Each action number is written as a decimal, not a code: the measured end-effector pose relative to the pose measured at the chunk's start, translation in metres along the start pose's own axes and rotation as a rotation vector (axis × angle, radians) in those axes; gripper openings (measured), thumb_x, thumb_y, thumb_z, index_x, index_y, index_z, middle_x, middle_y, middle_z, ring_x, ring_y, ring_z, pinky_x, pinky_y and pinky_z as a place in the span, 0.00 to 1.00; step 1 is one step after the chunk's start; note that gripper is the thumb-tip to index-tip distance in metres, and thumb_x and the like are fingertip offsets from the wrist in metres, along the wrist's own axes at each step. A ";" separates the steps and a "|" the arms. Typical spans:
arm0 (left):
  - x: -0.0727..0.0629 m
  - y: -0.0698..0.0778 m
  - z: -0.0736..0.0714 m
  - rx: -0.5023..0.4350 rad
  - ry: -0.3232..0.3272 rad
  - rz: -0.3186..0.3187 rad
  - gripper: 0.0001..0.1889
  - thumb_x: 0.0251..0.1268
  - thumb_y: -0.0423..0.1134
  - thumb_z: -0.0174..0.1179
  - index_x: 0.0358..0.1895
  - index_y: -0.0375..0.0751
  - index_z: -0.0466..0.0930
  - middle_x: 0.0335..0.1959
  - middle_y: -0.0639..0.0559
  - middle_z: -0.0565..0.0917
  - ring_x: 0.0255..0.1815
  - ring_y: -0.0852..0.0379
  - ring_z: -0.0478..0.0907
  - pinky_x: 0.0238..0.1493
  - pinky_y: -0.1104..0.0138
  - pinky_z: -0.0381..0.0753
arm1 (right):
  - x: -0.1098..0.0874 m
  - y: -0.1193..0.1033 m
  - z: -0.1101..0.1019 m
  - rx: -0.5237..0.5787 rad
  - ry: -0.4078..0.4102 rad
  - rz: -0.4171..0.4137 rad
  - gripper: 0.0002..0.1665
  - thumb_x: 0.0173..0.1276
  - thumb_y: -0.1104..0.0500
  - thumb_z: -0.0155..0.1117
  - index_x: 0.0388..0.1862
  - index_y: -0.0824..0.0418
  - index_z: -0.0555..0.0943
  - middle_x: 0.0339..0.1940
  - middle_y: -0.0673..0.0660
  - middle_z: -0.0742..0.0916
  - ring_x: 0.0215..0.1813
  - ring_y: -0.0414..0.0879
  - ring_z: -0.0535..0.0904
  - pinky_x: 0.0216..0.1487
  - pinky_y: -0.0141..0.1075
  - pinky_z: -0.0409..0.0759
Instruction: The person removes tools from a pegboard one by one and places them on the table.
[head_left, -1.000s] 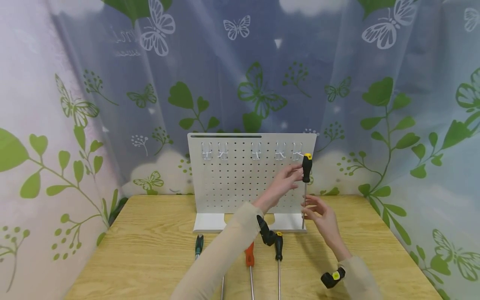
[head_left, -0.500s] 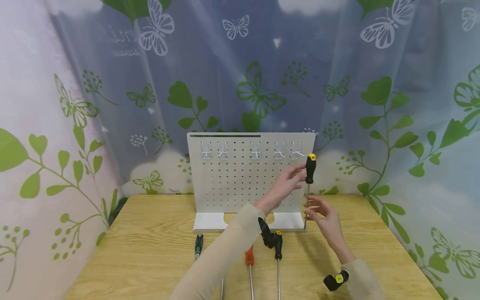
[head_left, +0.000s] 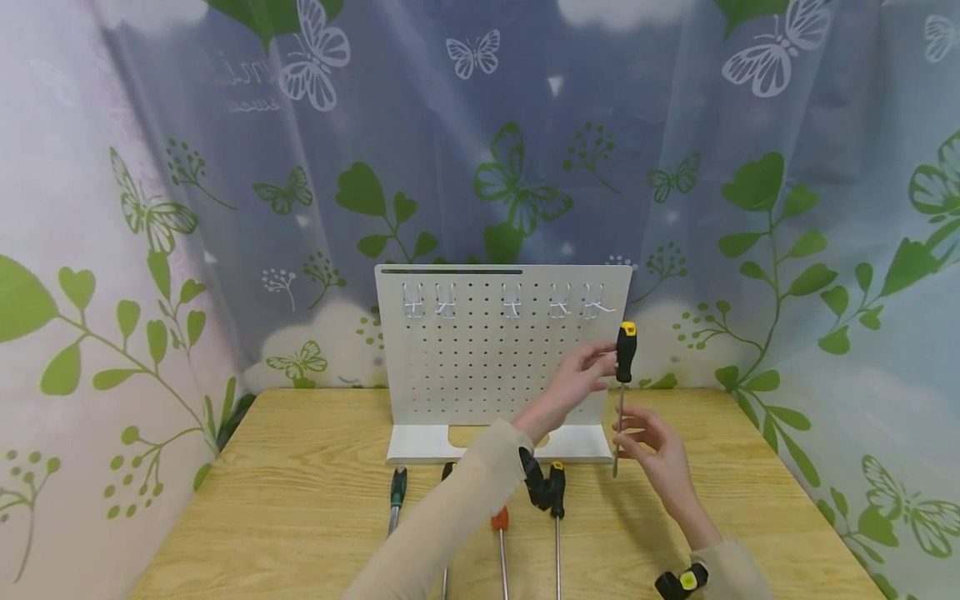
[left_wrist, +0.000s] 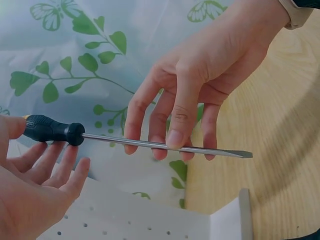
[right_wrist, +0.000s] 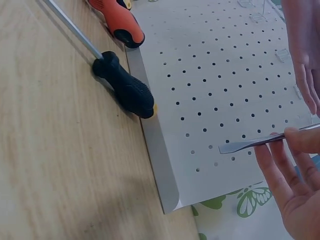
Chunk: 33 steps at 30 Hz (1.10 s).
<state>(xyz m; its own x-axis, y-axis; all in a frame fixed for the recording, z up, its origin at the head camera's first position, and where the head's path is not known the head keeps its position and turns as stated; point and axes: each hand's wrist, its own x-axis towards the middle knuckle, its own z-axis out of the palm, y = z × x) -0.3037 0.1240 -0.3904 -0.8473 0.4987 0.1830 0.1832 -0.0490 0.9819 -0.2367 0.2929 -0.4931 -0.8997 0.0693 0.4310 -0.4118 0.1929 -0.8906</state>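
Observation:
A flathead screwdriver [head_left: 627,354] with a black handle and yellow end stands nearly upright, off the table, just beyond the pegboard's right edge. My left hand [head_left: 573,385] holds its handle, the thumb near the yellow end and the fingers along the side in the left wrist view. Lower down, my right hand [head_left: 658,457] pinches the steel shaft [left_wrist: 107,138] between thumb and fingers. The flat tip [right_wrist: 235,147] sticks out past the right fingers. Above and left of the handle is the rightmost clear hook [head_left: 597,306] on the white pegboard [head_left: 480,367], apart from the screwdriver.
On the wooden table [head_left: 300,500] lie a green-handled screwdriver [head_left: 398,487], a red-handled one [head_left: 500,518] and a black one with a yellow end [head_left: 557,490]. Another dark handle [head_left: 448,471] is partly hidden by the left sleeve. A patterned curtain [head_left: 420,125] hangs behind.
The screwdriver has moved right, then down, with both hands on it. Its handle top was by the tip of the rightmost hook and is now below and apart from it.

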 end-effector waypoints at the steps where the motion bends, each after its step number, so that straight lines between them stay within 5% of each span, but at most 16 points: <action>1: -0.001 -0.001 0.001 -0.006 0.003 -0.007 0.23 0.82 0.45 0.49 0.71 0.38 0.70 0.65 0.41 0.79 0.63 0.47 0.79 0.63 0.60 0.82 | -0.002 0.000 0.000 -0.001 0.001 0.003 0.22 0.69 0.74 0.64 0.61 0.76 0.74 0.42 0.53 0.88 0.38 0.42 0.86 0.36 0.37 0.90; 15: -0.011 -0.024 0.008 -0.058 0.057 -0.011 0.20 0.81 0.43 0.53 0.68 0.39 0.74 0.60 0.44 0.83 0.59 0.48 0.81 0.59 0.61 0.84 | -0.019 0.007 -0.002 -0.034 -0.038 0.061 0.21 0.69 0.73 0.65 0.60 0.72 0.76 0.44 0.69 0.85 0.38 0.42 0.86 0.35 0.39 0.91; 29: -0.015 -0.038 0.010 -0.055 0.133 -0.031 0.19 0.72 0.35 0.63 0.63 0.36 0.76 0.53 0.44 0.85 0.51 0.52 0.85 0.51 0.61 0.88 | -0.034 0.004 0.001 -0.001 -0.125 0.120 0.23 0.68 0.70 0.67 0.61 0.73 0.76 0.43 0.53 0.86 0.39 0.44 0.87 0.36 0.42 0.91; 33: -0.015 -0.041 0.010 -0.049 0.143 -0.033 0.19 0.71 0.33 0.64 0.62 0.35 0.76 0.51 0.43 0.86 0.49 0.52 0.85 0.49 0.63 0.88 | -0.036 0.004 0.001 -0.010 -0.139 0.154 0.26 0.68 0.69 0.68 0.62 0.75 0.74 0.44 0.58 0.86 0.40 0.43 0.86 0.37 0.43 0.91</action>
<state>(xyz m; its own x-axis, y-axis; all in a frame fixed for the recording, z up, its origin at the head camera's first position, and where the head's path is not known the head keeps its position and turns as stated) -0.2935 0.1268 -0.4336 -0.9154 0.3725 0.1524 0.1326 -0.0784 0.9881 -0.2063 0.2903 -0.5121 -0.9636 -0.0370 0.2647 -0.2666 0.1999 -0.9428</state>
